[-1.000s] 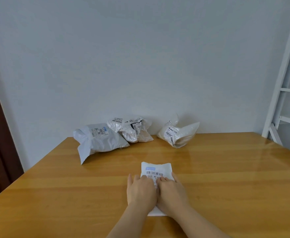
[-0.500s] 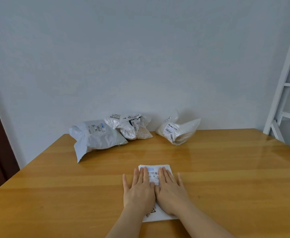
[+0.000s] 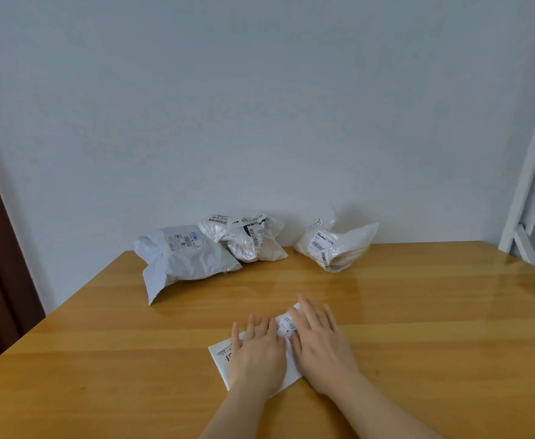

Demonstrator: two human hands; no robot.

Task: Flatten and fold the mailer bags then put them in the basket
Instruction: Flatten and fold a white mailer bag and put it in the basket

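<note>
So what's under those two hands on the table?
A white mailer bag lies flat on the wooden table, pressed by the left hand and right hand. Its printed corner and barcode label show; the middle is covered by the palms.

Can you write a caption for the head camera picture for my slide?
Both hands, left hand and right hand, press a white mailer bag flat on the wooden table.

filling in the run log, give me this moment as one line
step: flattening | left hand: palm down on white mailer bag | right hand: palm down on it | waiting: three bags by wall | basket: not visible
</note>
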